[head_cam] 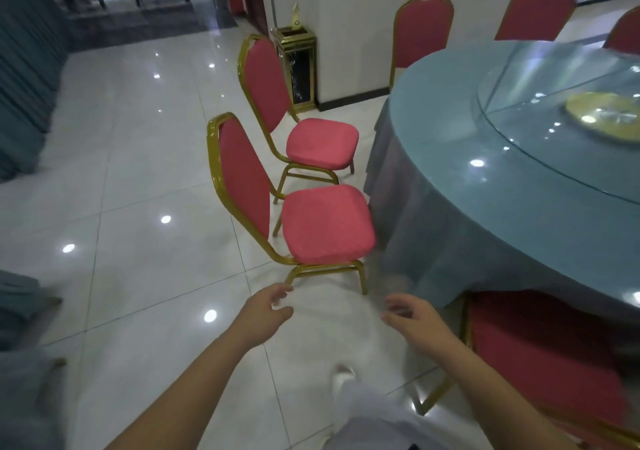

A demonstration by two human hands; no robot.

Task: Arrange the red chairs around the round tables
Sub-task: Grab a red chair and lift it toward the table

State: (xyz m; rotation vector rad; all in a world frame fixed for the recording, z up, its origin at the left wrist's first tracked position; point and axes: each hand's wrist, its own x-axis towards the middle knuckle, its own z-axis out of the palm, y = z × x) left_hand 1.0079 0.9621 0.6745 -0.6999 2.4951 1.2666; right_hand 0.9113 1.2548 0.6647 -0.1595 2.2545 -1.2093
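Now, left hand [265,314]: stretched forward over the white tiled floor [138,179], fingers loosely parted, nothing gripped
Right hand [414,318]: stretched forward, fingers relaxed and apart, nothing held
Red padded chair with a gold metal frame [327,224]: stood upright, seat turned toward the table, just beside the hanging cloth, its near leg just ahead of the left hand
Second red chair [322,143]: set beyond the first, facing likewise
Round table draped in blue-grey cloth [467,131]: seen at right, topped by a glass turntable [554,79]
Third red chair [540,352]: blurred, by the right forearm
Gold and black bin [299,65]: placed against the wall
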